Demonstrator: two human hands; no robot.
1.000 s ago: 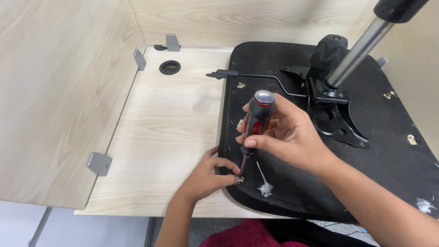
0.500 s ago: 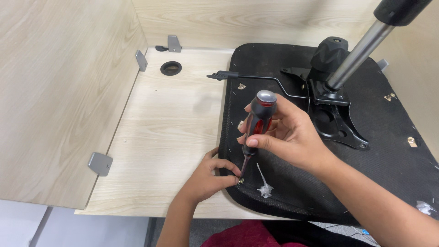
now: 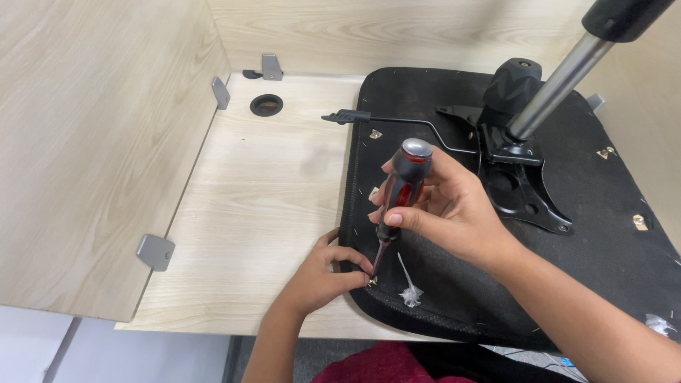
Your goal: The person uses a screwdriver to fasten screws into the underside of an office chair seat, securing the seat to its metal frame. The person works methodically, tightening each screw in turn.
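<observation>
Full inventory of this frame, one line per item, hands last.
screwdriver: 1, black and red handle, upright, tip at seat edge near front
seat underside: 1, black, upturned on desk right
chair mechanism plate: 1, black, on seat middle
gas lift column: 1, silver, rising top right
lever: 1, black, reaching left off seat
desk: 1, light wood
partition brackets: 3 seen, grey, left and back panels
cable hole: 1, dark, back of desk
left hand: fingers at the screwdriver tip
right hand: wrapped on the screwdriver handle
</observation>
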